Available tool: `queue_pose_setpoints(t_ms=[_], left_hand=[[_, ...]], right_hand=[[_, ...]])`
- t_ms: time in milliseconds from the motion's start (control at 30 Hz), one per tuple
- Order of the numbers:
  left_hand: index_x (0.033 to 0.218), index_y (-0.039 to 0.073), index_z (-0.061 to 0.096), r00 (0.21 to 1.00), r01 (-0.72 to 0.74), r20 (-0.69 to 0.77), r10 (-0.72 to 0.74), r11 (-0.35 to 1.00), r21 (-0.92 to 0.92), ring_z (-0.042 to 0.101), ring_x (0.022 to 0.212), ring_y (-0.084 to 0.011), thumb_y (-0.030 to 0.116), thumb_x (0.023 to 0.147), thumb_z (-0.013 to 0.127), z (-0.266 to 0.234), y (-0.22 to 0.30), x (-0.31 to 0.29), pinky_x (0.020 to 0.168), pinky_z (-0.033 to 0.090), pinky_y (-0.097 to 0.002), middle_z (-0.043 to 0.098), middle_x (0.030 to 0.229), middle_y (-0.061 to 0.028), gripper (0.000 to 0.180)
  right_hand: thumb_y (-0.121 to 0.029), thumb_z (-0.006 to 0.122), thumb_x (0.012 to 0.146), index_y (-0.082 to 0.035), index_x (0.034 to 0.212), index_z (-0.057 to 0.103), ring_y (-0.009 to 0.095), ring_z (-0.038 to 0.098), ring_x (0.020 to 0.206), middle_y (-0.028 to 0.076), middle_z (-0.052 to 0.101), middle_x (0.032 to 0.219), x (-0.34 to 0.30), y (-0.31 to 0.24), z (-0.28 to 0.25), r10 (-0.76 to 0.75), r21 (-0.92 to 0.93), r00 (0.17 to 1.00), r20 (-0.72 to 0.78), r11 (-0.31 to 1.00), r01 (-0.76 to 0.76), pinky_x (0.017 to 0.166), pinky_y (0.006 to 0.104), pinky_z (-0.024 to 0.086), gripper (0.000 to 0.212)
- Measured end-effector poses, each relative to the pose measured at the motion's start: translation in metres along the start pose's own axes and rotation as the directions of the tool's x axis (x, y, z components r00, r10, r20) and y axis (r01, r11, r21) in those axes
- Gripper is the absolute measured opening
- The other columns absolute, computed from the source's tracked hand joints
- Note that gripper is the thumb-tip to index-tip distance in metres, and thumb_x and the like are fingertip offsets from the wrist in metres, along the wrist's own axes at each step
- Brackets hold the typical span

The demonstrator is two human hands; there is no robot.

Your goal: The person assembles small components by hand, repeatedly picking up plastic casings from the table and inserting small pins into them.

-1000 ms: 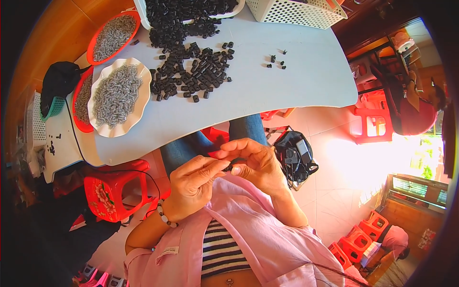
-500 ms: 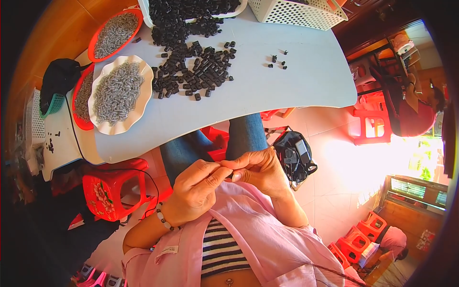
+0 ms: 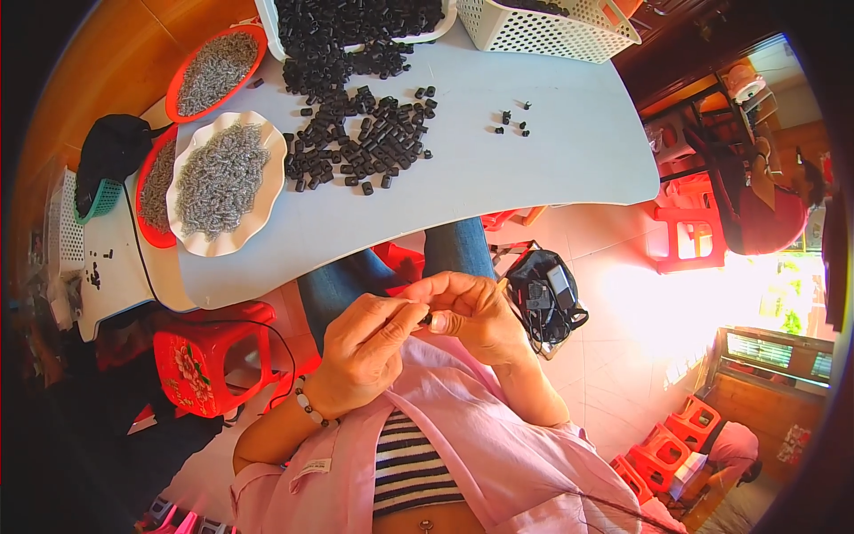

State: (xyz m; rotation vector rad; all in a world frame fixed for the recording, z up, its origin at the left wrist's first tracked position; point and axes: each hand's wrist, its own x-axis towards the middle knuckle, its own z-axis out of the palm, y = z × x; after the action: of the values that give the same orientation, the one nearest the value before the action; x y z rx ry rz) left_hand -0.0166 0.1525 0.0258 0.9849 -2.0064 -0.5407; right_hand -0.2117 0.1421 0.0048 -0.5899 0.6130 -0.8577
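My two hands meet above my lap, in front of the table edge. A small black plastic part (image 3: 428,319) shows between the fingertips. My right hand (image 3: 480,320) pinches it between thumb and fingers. Against it press the closed fingertips of my left hand (image 3: 369,343); anything else they hold is hidden. Beyond the hands, a heap of small black plastic parts (image 3: 378,138) lies loose on the pale table (image 3: 534,169). Small metal springs (image 3: 222,182) fill a white scalloped plate (image 3: 277,178) on the left.
Red trays (image 3: 261,44) of springs sit behind the plate. A white tub (image 3: 449,22) of black parts and a white perforated basket (image 3: 543,36) stand at the back. Several tiny black pieces (image 3: 506,117) lie to the right. A red stool (image 3: 187,365) and a black bag (image 3: 543,298) flank me.
My right fingers have lifted and bent a little, leaving more of the black part in sight. The hands stay together, and the view has shifted slightly.
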Motion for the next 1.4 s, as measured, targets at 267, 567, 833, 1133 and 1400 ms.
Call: queue_pose_setpoints(t_ms=[267,567,833,1133,1400], left_hand=[[0.106,0.005,0.074,1.000,-0.018,0.000,0.018,0.993,0.116,0.062,0.086,-0.0236,-0.008,0.065,0.069,-0.007,0.001,0.007,0.072,0.051,-0.0346,0.065,0.101,-0.0064,0.043],[0.106,0.008,0.076,0.999,-0.010,-0.035,0.015,0.989,0.146,0.059,0.096,-0.0239,-0.005,0.063,0.069,-0.004,0.000,0.007,0.081,0.045,-0.0354,0.063,0.103,-0.0019,0.045],[0.099,0.005,0.077,0.998,-0.024,-0.049,0.030,0.992,0.124,0.060,0.100,-0.0292,-0.011,0.061,0.069,0.000,-0.002,0.005,0.078,0.051,-0.0386,0.063,0.100,-0.0060,0.042],[0.108,-0.004,0.071,0.999,-0.017,0.041,0.016,0.999,0.032,0.064,0.094,-0.0289,-0.013,0.069,0.069,0.000,-0.007,0.004,0.079,0.057,-0.0347,0.062,0.106,-0.0118,0.040],[0.107,-0.007,0.069,0.998,-0.036,0.046,0.034,0.998,0.057,0.064,0.095,-0.0304,-0.014,0.070,0.068,0.004,-0.014,0.006,0.079,0.057,-0.0375,0.061,0.106,-0.0128,0.038]], right_hand=[[-0.013,0.063,0.098,0.004,0.135,0.054,0.020,0.059,0.120,0.012,0.062,0.128,0.001,0.000,0.002,0.092,0.080,0.988,0.126,0.992,-0.103,0.103,0.0384,0.050,0.042],[-0.007,0.058,0.099,0.005,0.134,0.056,0.020,0.059,0.120,0.014,0.063,0.127,-0.001,0.000,0.001,0.064,0.204,0.981,0.181,0.974,-0.101,0.106,0.0399,0.049,0.037],[-0.004,0.056,0.100,0.006,0.128,0.061,0.017,0.062,0.114,0.011,0.067,0.118,-0.001,0.004,0.001,0.078,0.190,0.983,0.164,0.976,-0.109,0.106,0.0384,0.050,0.030],[-0.005,0.055,0.100,0.003,0.125,0.063,0.017,0.062,0.114,0.009,0.067,0.118,-0.001,0.016,0.007,0.050,0.181,0.997,0.061,0.982,-0.060,0.106,0.0381,0.049,0.027],[-0.009,0.050,0.103,0.004,0.123,0.063,0.017,0.062,0.112,0.010,0.068,0.116,0.010,0.021,0.002,0.053,0.172,0.996,0.071,0.983,-0.064,0.106,0.0373,0.047,0.027]])
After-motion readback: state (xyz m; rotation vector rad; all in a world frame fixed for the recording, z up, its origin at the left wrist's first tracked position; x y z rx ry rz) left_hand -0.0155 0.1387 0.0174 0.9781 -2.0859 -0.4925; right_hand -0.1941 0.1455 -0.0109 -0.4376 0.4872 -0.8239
